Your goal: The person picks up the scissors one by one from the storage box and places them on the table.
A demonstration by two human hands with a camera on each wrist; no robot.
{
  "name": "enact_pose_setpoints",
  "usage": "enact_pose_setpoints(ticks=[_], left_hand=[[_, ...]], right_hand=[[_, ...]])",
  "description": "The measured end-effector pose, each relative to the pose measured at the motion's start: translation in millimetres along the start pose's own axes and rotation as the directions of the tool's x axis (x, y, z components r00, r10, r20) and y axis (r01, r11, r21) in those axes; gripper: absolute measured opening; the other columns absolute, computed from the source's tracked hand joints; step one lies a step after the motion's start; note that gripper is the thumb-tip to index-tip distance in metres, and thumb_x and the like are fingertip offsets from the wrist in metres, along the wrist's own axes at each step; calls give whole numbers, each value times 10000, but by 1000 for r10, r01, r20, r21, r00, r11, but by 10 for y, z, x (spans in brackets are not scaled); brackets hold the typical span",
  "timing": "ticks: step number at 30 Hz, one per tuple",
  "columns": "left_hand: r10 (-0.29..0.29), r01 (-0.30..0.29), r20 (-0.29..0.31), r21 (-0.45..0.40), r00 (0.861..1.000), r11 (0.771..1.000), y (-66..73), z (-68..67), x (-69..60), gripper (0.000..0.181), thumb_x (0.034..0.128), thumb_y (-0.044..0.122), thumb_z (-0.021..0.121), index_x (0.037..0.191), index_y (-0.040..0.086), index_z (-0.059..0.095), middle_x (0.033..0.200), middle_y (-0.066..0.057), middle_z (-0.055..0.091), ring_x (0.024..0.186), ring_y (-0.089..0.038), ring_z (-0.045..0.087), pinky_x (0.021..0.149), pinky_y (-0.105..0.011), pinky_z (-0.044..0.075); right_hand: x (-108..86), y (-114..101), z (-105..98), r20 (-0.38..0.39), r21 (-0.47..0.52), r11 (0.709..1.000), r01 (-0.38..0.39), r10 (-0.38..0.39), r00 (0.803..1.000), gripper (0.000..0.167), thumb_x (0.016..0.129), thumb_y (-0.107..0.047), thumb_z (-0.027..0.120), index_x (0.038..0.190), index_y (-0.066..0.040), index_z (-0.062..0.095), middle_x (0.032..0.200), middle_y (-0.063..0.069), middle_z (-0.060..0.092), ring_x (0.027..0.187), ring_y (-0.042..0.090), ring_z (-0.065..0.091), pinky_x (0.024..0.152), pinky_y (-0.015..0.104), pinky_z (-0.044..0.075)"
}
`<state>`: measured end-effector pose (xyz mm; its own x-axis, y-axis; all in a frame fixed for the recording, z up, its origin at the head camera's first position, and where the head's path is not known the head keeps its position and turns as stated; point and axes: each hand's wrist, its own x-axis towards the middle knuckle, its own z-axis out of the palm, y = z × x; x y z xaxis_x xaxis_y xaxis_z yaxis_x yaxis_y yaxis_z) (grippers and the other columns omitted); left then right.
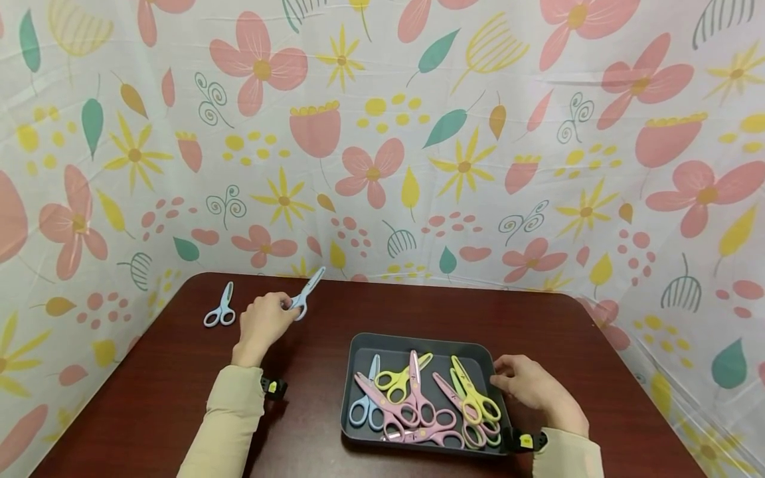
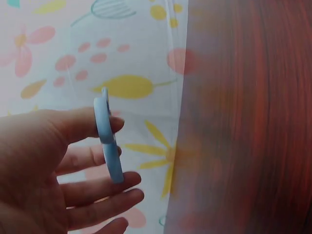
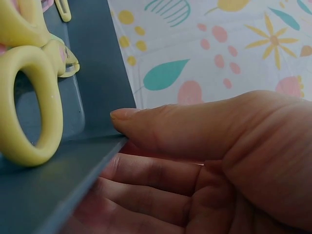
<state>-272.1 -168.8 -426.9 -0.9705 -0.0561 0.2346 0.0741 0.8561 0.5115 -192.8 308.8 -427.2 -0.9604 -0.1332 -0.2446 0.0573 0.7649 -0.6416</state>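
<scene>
Left hand (image 1: 263, 326): while thumb and forefinger pinch light-blue scissors (image 1: 311, 285), other fingers spread loosely.
Right hand (image 1: 538, 388): thumb and fingers clamp the gray tray (image 1: 418, 341) to its left.

Scissors (image 1: 414, 375) in tray (image 1: 382, 343), 1 pair (image 1: 224, 309) leftward on table (image 1: 311, 405)

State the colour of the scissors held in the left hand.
Light blue; the held scissors show best in the head view.

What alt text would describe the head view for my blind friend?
A person's left hand holds blue scissors over a dark brown table, where another blue pair lies. The right hand grips the rim of a gray tray of pink, yellow and blue scissors, before a floral backdrop.
</scene>
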Motion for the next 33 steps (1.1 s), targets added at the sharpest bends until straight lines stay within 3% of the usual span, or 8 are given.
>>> enact_pose_setpoints(ticks=[6,14,20,26,33], left_hand=[[-98,98,-2,14,995,995,-212,-25,45,256,891,330,666,993,101,717,780,-62,650,586,-268,545,547,-432,384],[-148,147,25,28,989,989,-405,-53,128,270,904,317,643,993,77,727,754,-69,646,586,-256,545,541,-425,402],[-171,170,7,63,985,983,-476,-59,187,260,897,327,632,805,91,686,668,-63,588,597,-258,517,535,-413,374],[-201,197,34,94,979,976,-538,-31,199,308,903,348,631,699,118,608,609,-48,526,565,-245,482,526,-392,342],[-192,191,-3,123,981,974,-565,-28,234,409,893,327,629,561,145,473,524,-24,409,526,-236,422,533,-403,314]], right_hand=[[-14,12,3,-7,3,1000,3,-3,1000,240,916,-73,636,1122,46,609,905,65,659,713,212,613,646,382,517],[-29,-1,12,-18,-8,1000,-18,18,1000,285,912,-107,652,1149,44,606,947,79,654,766,212,630,697,415,527],[-29,6,25,-23,-15,999,-31,31,999,284,911,-107,653,1150,38,608,939,79,653,750,210,626,691,415,526],[-43,-5,31,-18,1,1000,-19,19,1000,275,905,-95,655,1142,39,612,924,76,651,740,211,622,677,407,524],[-31,-10,25,-33,1,1000,-21,21,999,262,903,-98,657,1129,30,618,904,67,650,726,204,616,673,395,522]])
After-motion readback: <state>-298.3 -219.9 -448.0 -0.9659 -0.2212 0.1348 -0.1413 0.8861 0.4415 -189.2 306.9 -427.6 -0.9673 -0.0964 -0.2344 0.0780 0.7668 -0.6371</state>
